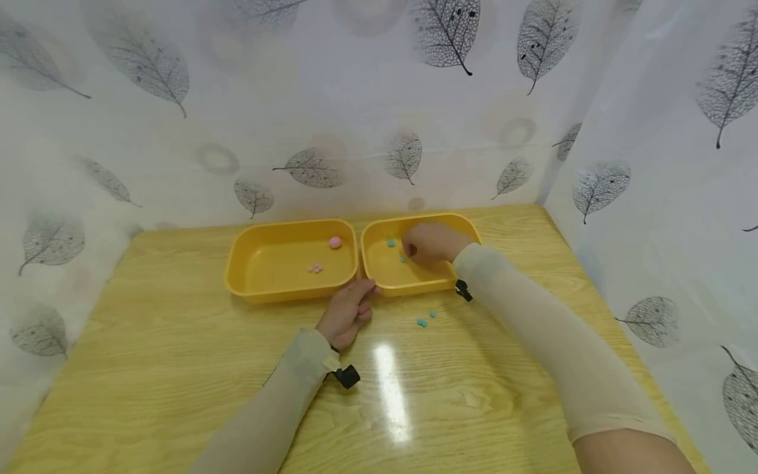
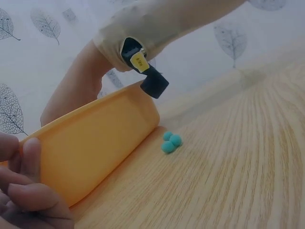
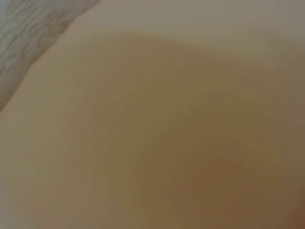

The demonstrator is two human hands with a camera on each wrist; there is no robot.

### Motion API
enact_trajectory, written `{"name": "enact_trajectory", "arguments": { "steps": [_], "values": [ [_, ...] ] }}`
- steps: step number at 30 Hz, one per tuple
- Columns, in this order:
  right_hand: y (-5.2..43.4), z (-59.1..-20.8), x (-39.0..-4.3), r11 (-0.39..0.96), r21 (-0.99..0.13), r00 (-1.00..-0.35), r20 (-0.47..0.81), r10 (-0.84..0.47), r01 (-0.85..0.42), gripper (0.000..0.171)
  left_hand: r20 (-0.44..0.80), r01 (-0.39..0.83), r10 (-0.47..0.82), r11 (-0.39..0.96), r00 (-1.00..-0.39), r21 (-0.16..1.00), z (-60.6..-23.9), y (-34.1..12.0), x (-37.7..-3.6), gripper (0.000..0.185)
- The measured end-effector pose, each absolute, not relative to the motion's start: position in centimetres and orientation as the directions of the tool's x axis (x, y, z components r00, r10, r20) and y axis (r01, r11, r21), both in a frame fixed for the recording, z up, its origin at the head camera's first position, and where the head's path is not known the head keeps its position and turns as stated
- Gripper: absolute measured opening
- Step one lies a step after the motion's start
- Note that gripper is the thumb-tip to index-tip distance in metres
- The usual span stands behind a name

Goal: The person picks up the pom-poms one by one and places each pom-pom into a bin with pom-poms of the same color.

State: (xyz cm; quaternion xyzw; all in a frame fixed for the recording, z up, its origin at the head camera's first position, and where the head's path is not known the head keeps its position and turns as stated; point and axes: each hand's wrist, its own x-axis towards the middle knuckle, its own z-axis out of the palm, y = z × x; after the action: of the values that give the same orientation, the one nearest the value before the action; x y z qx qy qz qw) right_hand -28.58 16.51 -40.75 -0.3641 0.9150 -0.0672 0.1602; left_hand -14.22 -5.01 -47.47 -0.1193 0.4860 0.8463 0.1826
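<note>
While left hand [image 1: 348,312] rests by trays, right hand [image 1: 431,242] curls inside right tray [image 1: 379,271].

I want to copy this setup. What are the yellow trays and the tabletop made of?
The yellow trays look like moulded plastic: smooth, rounded corners, uniform colour. The tabletop seems wood or wood-look laminate: visible grain with a glossy glare streak.
</note>
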Motion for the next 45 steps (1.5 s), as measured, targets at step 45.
{"name": "enact_trajectory", "arguments": {
  "steps": [45],
  "values": [
    [21.4, -38.8, -20.0, 0.662, -0.571, -0.786, -0.044, -0.616, -0.486, 0.018, -0.385, -0.430, 0.193, -0.459, -0.903, 0.777, -47.3, -4.9, -14.2, 0.017]
  ]
}}
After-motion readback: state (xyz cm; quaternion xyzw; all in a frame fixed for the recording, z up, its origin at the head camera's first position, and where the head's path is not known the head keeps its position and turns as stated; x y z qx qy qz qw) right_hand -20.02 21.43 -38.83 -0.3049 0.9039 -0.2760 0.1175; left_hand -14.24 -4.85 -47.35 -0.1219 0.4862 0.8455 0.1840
